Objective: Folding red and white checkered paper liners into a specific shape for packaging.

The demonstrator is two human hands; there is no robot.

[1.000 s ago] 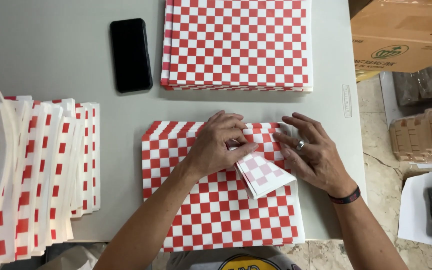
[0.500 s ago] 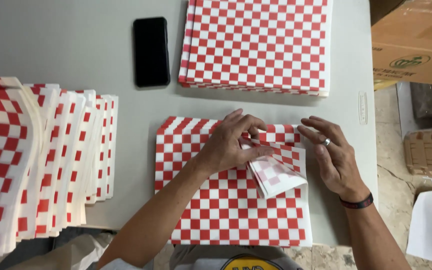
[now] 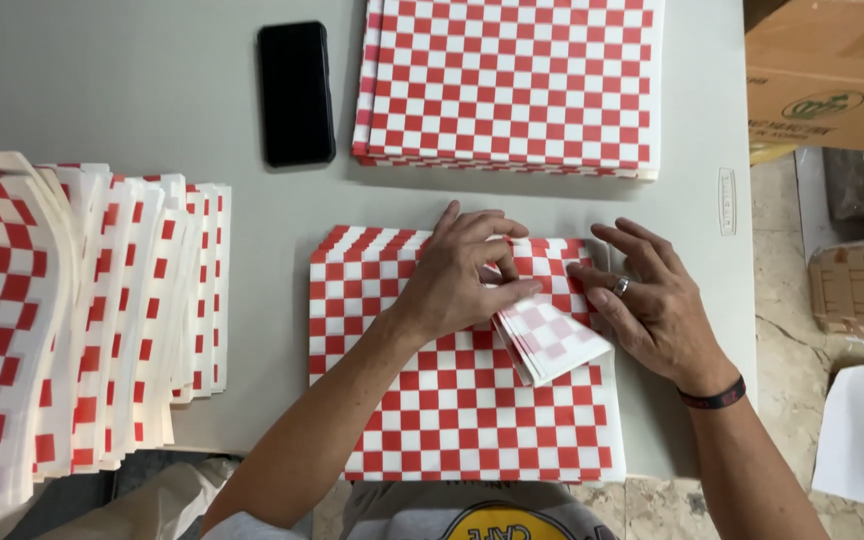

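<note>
Grey surface (image 3: 132, 90) carried checkered sheets (image 3: 452, 410) near its front edge. Left hand (image 3: 462, 280) pressed flat on their folded corner (image 3: 552, 340); right hand (image 3: 652, 310), fingers spread, steadied it. Firm, even pressure would crease cleanly.

The paper sheets (image 3: 462, 420) under the hands are red-and-white checked, and their folded-over corner (image 3: 552, 340) shows a paler pink check. The stack (image 3: 507, 85) beyond and the fanned folded pile (image 3: 72, 320) carry the same red-and-white check. The phone (image 3: 296, 93) is black, the surface (image 3: 132, 90) pale grey, the wristband (image 3: 714, 397) black, the cardboard box (image 3: 832, 70) brown.
</note>
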